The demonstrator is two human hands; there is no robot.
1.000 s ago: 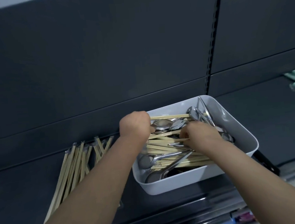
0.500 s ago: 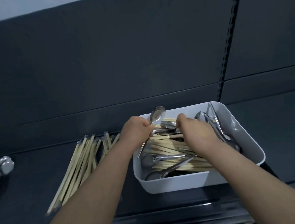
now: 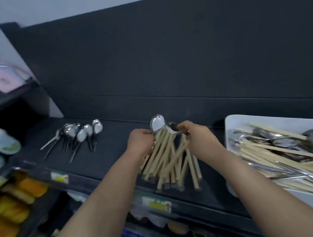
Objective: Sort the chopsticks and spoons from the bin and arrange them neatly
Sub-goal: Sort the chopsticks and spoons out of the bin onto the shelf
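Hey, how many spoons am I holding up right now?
2. The taller spoon is in the left hand; the lower spoon is in the right hand, both over the chopstick pile. Fingers may hide more.

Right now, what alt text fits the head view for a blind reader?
The left hand grips a shiny spoon and the right hand a second spoon, over a pile of chopsticks on a dark shelf. Sorted spoons lie further left; a white bin of cutlery stands right.

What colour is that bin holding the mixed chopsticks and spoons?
The bin is white, seen best at the right of the head view.
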